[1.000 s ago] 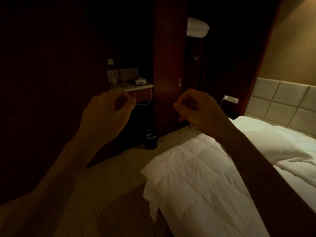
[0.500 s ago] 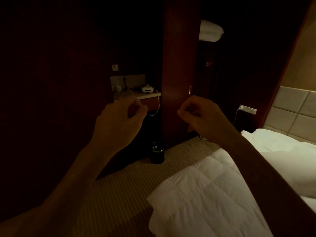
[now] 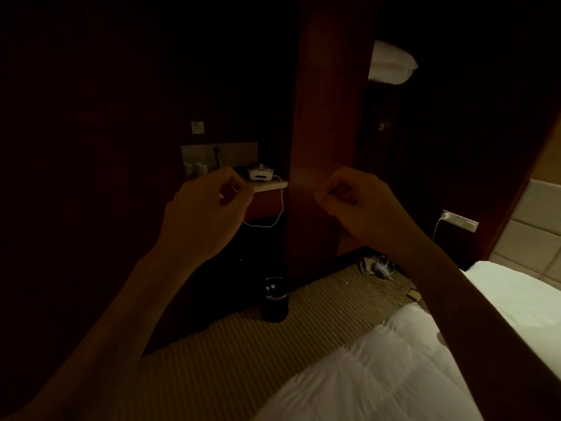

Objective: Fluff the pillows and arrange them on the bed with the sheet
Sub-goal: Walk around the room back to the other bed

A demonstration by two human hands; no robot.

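The room is dim. My left hand (image 3: 206,214) and my right hand (image 3: 361,208) are raised in front of me at chest height, both curled into loose fists with nothing visible in them. A white quilted duvet (image 3: 373,375) covers the bed at the lower right. A white pillow (image 3: 522,302) lies at the bed's head, partly behind my right forearm. Another white pillow (image 3: 391,63) sits high on a dark shelf beyond the wooden column, far from both hands.
A red-brown wooden column (image 3: 328,132) stands straight ahead. Left of it a small counter (image 3: 267,185) holds a white device with a hanging cable. A black bin (image 3: 274,299) stands on the striped carpet (image 3: 243,354). Small clutter lies by the column's base. The padded headboard (image 3: 534,235) is at right.
The view has swung left and up, so the bed slid toward the lower right and less of the headboard shows. Both fists keep the same raised pose.
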